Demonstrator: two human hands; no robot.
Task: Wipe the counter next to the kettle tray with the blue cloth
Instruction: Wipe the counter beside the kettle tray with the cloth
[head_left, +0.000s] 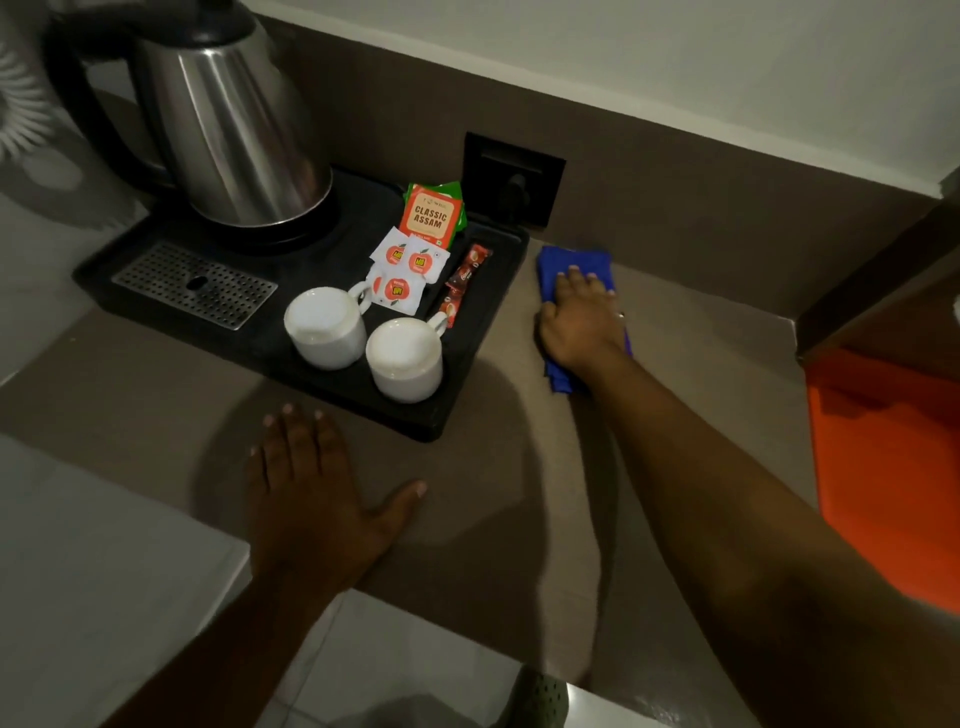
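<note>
The blue cloth lies flat on the brown counter, just right of the black kettle tray and close to the back wall. My right hand presses down on the cloth with fingers spread, covering most of it. My left hand rests flat and open on the counter in front of the tray, holding nothing. The steel kettle stands at the back left of the tray.
Two upturned white cups, tea sachets and coffee sticks sit on the tray. A black wall socket is behind it. An orange surface is at the right edge.
</note>
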